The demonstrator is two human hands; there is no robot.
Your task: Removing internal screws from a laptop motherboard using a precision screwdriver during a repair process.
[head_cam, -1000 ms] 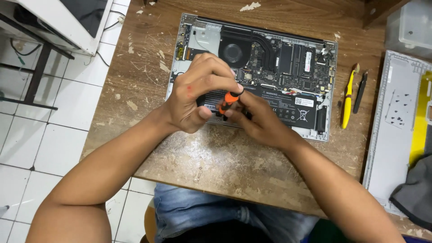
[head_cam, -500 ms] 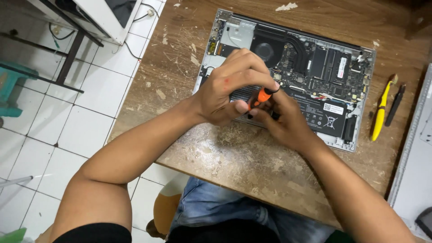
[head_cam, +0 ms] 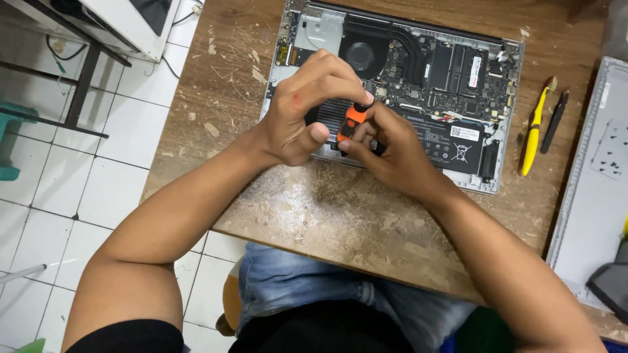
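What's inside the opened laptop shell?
Inside the laptop: a round fan, circuit boards and a black battery. Both hands, holding the orange screwdriver, cover the front-left part.

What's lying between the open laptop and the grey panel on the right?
In the head view, two tools lie on the bare wood between the laptop and the grey panel: a yellow-handled tool nearer the laptop, and a black tool beside it.

You're looking down at a scratched, worn wooden worktop [head_cam: 340,216] – its brown surface flaked with pale patches. Left of it lies a floor of white square tiles [head_cam: 59,196] with dark grout. A white cabinet [head_cam: 124,26] on a black metal frame [head_cam: 82,91] stands at the upper left – even light, soft shadows.
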